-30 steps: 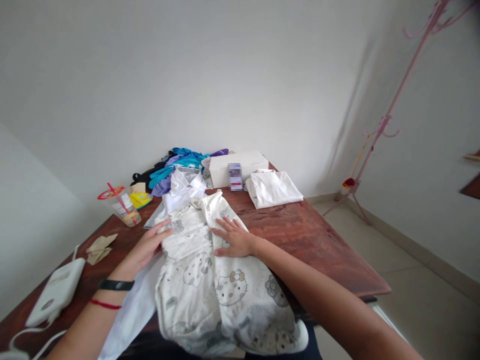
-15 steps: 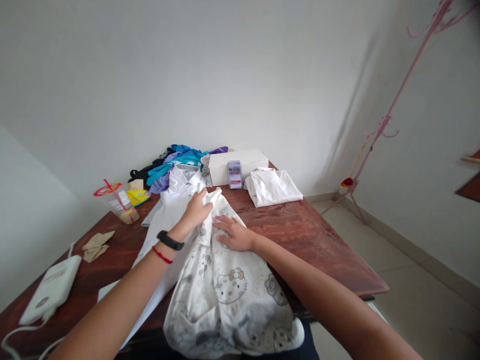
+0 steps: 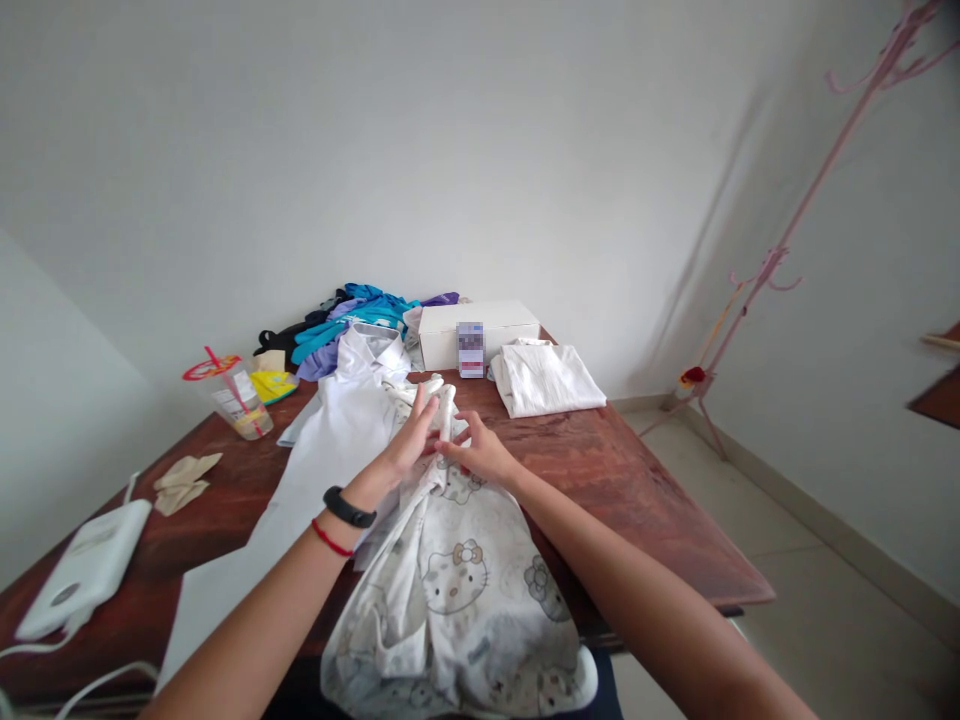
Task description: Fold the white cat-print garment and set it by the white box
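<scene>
A white garment with a grey cartoon-cat print (image 3: 517,590) lies lengthwise before me, its near end hanging over the table edge. Near its narrow far end, a raised fold of the cloth stands between my two hands. My left hand (image 3: 409,440) rests along the left of this fold, fingers stretched out and apart. From the other side, my right hand (image 3: 484,455) has bent fingers and thumb about the fold. Left of the print garment, a white collared shirt (image 3: 330,440) is spread flat, partly behind my left forearm.
A white box (image 3: 442,340) and a folded white cloth (image 3: 551,378) sit at the back. Piled clothes (image 3: 360,315), a plastic cup (image 3: 240,405), a crumpled napkin (image 3: 184,483) and a white power bank (image 3: 86,570) with cables are leftward. A pink coat stand (image 3: 810,180) rises at right.
My left hand has released its grip on the cloth and stretched its fingers. My right hand has lifted from lying flat and bent around a fold, which now stands between both hands.
</scene>
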`<state>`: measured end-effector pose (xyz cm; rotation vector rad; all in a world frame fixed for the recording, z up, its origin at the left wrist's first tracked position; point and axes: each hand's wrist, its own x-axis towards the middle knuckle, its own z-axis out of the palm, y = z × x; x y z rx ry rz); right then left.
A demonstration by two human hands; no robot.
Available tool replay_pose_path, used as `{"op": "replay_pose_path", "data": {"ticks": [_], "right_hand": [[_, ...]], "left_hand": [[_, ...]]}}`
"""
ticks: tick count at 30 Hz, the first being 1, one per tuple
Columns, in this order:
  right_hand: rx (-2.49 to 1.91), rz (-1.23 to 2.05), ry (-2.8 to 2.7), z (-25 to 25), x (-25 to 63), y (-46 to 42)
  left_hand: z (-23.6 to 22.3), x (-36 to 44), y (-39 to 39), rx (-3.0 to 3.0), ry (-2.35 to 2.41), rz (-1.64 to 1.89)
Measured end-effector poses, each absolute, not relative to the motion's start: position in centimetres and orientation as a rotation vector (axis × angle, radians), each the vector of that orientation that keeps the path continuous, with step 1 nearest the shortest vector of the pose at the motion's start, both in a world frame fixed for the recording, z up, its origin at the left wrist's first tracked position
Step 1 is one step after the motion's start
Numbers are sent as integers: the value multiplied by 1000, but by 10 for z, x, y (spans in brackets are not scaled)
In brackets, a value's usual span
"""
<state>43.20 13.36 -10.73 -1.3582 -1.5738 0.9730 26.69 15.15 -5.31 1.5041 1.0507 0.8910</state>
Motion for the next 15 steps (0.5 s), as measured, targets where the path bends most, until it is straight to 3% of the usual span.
{"op": "replay_pose_path", "data": {"ticks": [7,15], "right_hand": [[-1423,893,-1617,-107,428,132],[-1212,1114,-1352,-120,419,140]], "left_hand": [[-64,204,51,1529,1236,740],[-96,174,-31,1831,1389,612]]}}
